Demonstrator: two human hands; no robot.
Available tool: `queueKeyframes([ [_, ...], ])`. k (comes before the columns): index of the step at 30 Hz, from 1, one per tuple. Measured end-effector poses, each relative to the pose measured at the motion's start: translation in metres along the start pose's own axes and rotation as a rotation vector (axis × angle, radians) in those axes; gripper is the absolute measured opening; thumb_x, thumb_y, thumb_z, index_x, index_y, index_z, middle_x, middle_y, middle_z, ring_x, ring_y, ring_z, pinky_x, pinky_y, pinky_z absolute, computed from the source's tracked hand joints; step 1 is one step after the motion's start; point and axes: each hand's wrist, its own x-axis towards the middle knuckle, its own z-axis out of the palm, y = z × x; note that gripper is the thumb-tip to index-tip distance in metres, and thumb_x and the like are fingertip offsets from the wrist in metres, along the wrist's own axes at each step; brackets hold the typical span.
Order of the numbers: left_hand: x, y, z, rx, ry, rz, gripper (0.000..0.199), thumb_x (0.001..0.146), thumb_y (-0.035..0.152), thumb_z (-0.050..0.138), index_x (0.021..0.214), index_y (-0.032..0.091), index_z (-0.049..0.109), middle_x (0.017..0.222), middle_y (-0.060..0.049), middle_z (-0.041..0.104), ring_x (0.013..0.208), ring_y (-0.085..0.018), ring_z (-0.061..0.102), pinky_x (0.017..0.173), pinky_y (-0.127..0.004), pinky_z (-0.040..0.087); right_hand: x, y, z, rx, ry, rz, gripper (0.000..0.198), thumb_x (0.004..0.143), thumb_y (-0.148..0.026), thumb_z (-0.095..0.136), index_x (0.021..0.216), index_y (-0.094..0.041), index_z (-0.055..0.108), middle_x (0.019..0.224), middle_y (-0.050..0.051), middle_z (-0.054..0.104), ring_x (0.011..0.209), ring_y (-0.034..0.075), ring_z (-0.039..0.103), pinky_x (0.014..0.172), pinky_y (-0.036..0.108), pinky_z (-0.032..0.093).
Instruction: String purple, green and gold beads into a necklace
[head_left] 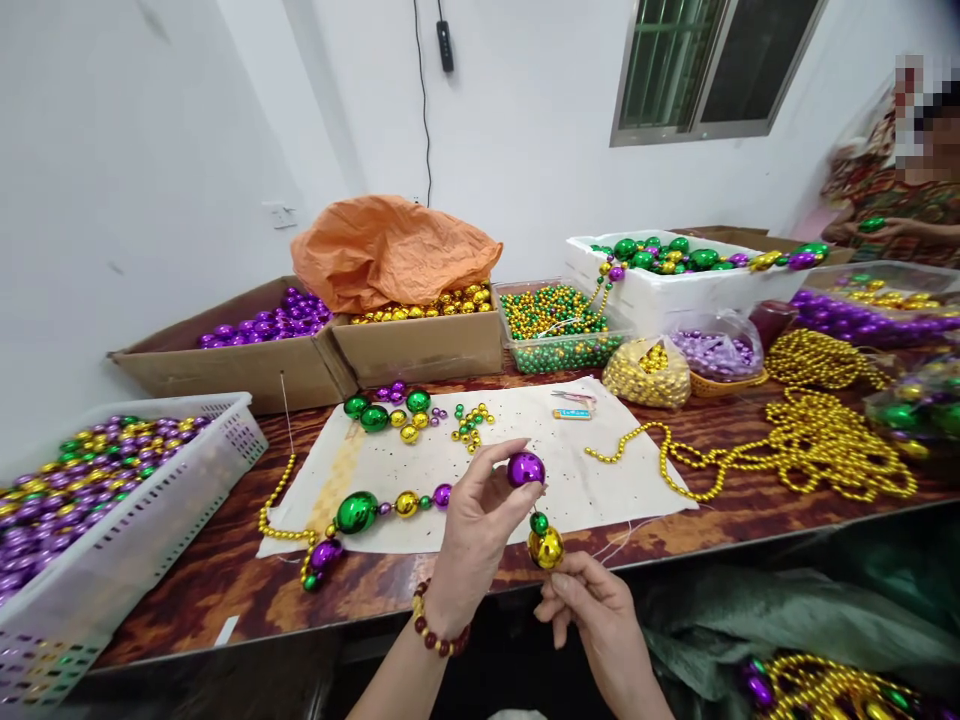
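Note:
A shiny purple bead (526,469) is pinched between the thumb and fingers of my left hand (480,520), which wears a beaded bracelet (439,625). Just below it hang a small green bead (538,523) and a larger gold bead (546,548), in line with the purple one. My right hand (592,610) has its fingertips closed right under the gold bead; what they pinch is too small to make out. A strung length of beads, with a big green bead (357,512), lies on the white cloth (570,500) and runs behind my left hand.
Loose green beads (374,418) and smaller ones lie on the cloth, near a small cutting tool (574,398). Around stand a white basket (172,500), cardboard boxes (420,345), a clear tub (562,350) and a foam box (675,290). Gold strands (825,440) lie right. Another person's hand (896,235) holds a green bead.

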Motion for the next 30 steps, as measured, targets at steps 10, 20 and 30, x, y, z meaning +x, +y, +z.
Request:
queueKeyframes([
  [10, 0.0, -0.007, 0.002, -0.127, 0.083, -0.061, 0.035, 0.078, 0.027, 0.069, 0.112, 0.022, 0.063, 0.091, -0.003, 0.065, 0.077, -0.015, 0.064, 0.078, -0.032, 0.053, -0.005, 0.0, 0.004, 0.116, 0.05, -0.008, 0.017, 0.088, -0.032, 0.061, 0.08, -0.017, 0.06, 0.064, -0.001, 0.057, 0.052, 0.009, 0.05, 0.048, 0.02, 0.038],
  [20, -0.004, -0.019, 0.006, -0.151, 0.091, -0.123, 0.039, 0.075, 0.027, 0.071, 0.113, 0.022, 0.063, 0.091, -0.003, 0.066, 0.078, -0.016, 0.065, 0.072, -0.026, 0.051, -0.002, -0.004, 0.015, 0.236, 0.028, 0.022, 0.013, 0.085, -0.029, 0.066, 0.084, -0.016, 0.063, 0.068, 0.0, 0.057, 0.052, 0.009, 0.051, 0.045, 0.02, 0.038],
  [30, -0.001, -0.032, 0.004, -0.06, 0.042, -0.151, 0.035, 0.079, 0.03, 0.068, 0.112, 0.02, 0.063, 0.097, -0.006, 0.066, 0.086, -0.018, 0.064, 0.079, -0.03, 0.049, 0.002, 0.0, 0.001, 0.094, 0.086, 0.024, 0.015, 0.082, -0.029, 0.069, 0.079, -0.017, 0.061, 0.072, 0.001, 0.062, 0.057, 0.012, 0.058, 0.049, 0.021, 0.041],
])
